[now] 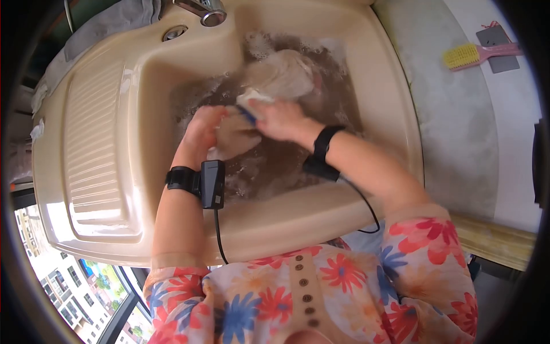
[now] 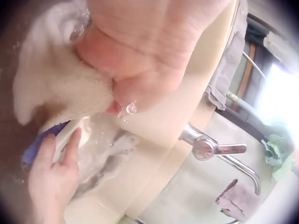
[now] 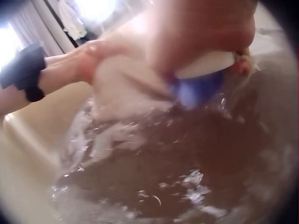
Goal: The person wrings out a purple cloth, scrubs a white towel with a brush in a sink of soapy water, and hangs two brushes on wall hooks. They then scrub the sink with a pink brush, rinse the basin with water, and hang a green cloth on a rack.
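Cream-coloured sink [image 1: 275,226], with a ribbed drainboard [image 1: 94,149] to the left of both hands and a chrome tap [image 1: 209,12] beyond them, holds brownish, sudsy water [image 1: 246,180]. Over it, a person's two hands work close together. The left hand [image 1: 200,129] grips a pale cloth [image 2: 56,79] by one edge, fingers curled on it, the rest hanging toward the right hand. The right hand [image 1: 283,119] has its fingers closed round the white back of a blue-bristled brush [image 3: 201,86]. Between the two grips, the brush slants from far left to near right, its bristles turned toward the cloth and seemingly touching it — motion blur hides the exact contact. So the cloth lies just left of the right grip and directly beneath and right of the left one, which is the nearer hand. Just beyond the right grip, a second pale bundle [image 1: 286,74] sits in the water. Well off to its right, on a counter [image 1: 458,126], lies a pink brush with yellow bristles [image 1: 464,56].
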Tool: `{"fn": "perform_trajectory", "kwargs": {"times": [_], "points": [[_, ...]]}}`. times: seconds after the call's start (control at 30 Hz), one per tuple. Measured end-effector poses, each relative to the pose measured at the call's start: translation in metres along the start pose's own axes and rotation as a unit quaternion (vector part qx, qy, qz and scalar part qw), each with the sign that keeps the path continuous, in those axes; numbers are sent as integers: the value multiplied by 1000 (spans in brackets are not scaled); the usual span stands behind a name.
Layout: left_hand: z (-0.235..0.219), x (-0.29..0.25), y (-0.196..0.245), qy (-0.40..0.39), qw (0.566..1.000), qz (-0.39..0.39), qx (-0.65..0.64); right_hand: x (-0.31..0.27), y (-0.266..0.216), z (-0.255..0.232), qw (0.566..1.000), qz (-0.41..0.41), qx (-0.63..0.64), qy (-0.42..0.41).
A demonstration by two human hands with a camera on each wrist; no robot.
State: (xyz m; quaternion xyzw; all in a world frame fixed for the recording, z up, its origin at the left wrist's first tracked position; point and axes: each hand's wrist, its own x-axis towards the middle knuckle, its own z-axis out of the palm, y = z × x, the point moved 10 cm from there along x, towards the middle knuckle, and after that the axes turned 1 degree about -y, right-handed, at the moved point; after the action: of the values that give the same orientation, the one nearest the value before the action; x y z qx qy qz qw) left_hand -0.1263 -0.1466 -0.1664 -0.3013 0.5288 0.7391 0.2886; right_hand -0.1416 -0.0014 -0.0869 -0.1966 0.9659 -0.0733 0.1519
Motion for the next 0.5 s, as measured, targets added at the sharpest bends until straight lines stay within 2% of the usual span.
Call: {"fn": "perform_trajectory", "kwargs": {"times": [0.03,0.13,0.2,0.27,0.3,0.33,0.37,0.4,0.43,0.5], "points": [[10,-10,6,-16,1000,11,-1,3,20,0,995,25,-32,-87],[15,-14,20,-29,998,54,19,15,79,-23,993,96,-27,-59],[21,-19,22,-48,989,74,122,11,92,-44,993,116,0,-33],[21,-9,11,-52,994,57,72,3,98,-60,974,159,160,2],[23,-2,2,-55,997,39,26,-3,83,-63,951,131,280,7],[27,5,-2,-58,997,37,27,-3,61,-48,885,98,455,-2],[26,13,-10,-38,997,15,-71,-2,33,-39,867,52,494,36],[24,20,-19,-16,986,-7,-167,3,5,-27,893,-50,441,76],[21,31,-25,-11,984,1,-178,-1,-12,-2,928,27,371,9],[13,27,-31,-13,987,-19,-159,6,-14,8,959,57,278,-20]]}}
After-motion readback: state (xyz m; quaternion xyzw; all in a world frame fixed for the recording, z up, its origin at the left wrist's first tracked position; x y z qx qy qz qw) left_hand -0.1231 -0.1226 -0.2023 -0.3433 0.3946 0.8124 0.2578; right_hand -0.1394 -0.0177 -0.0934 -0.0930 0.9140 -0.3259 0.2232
